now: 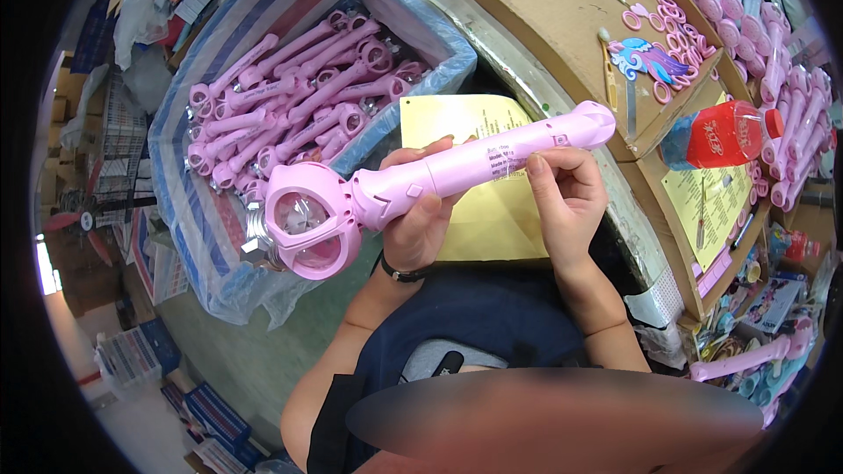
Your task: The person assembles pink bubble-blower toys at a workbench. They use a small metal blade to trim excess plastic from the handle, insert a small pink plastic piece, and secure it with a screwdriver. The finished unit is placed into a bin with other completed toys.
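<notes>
A pink toy wand [461, 165] lies slantwise across the view, its round openwork head with a clear ball at the left and its flared end at the upper right. My left hand [413, 237] is wrapped round the handle from beneath, just behind the head. A clear label [504, 160] with dark print lies along the shaft. At its right end, the thumb and forefinger of my right hand [571, 197] are pinched together against the label. Beneath the wand, a yellow sheet [492, 233] with small printing rests on my lap.
To the left stands a plastic-lined bag [206, 250] of pink wands [290, 96]. On the right bench sits a cardboard tray [527, 13] with pink rings [672, 13] and a winged decoration [645, 61]. Near it are a red-labelled bottle [724, 133], another yellow sheet [702, 206] and more wands [795, 123].
</notes>
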`<state>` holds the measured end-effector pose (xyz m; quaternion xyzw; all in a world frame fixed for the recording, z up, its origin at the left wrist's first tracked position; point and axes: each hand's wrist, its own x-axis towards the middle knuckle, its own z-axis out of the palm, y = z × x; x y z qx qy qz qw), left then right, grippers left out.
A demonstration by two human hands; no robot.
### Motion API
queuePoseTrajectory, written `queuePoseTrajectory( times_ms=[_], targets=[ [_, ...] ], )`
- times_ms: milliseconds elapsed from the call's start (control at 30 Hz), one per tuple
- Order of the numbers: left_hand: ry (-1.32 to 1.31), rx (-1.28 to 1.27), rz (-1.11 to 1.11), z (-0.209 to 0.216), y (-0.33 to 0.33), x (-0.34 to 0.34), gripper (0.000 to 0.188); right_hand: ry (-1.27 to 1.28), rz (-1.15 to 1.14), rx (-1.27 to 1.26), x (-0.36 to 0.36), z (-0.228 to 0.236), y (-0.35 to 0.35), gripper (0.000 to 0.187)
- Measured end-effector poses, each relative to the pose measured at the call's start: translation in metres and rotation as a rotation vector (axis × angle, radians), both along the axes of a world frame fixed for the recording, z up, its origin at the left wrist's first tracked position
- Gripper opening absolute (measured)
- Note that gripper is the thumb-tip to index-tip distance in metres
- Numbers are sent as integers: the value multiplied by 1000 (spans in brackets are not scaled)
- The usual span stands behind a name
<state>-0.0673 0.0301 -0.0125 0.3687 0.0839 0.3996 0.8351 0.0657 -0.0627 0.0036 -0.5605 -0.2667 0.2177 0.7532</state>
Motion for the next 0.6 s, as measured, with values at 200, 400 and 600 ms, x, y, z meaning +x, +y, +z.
queuePoseTrajectory(
  times_ms=[200,400,600],
  targets=[
    [-7,88,8,-4,0,-1,47,-54,-24,-34,-1,-1,0,12],
    [46,436,72,-5,-1,-2,50,-323,-110,-118,0,-11,2,31],
    [-19,534,126,8,12,-13,56,-296,-290,-144,31,-10,-3,63]
  ],
)
